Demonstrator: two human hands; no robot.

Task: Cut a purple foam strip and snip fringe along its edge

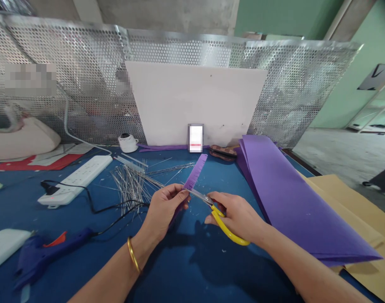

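Note:
My left hand (167, 206) pinches a narrow purple paper strip (196, 171) between thumb and fingers. The strip's far end slants up and away from me, with a row of fine cuts along its edge. My right hand (236, 212) is closed on yellow-handled scissors (228, 233). Their blades (198, 195) point left and meet the strip's edge beside my left thumb. Whether the blades are parted there is hard to make out. Part of the strip is hidden under my left hand.
Left of my hands lie thin metal wires (131, 185), a white power strip (75, 181) and a blue glue gun (50, 252) with its black cord. Folded purple paper (290, 202) lies over brown paper (346, 189) on the right. A white board (198, 101) stands behind.

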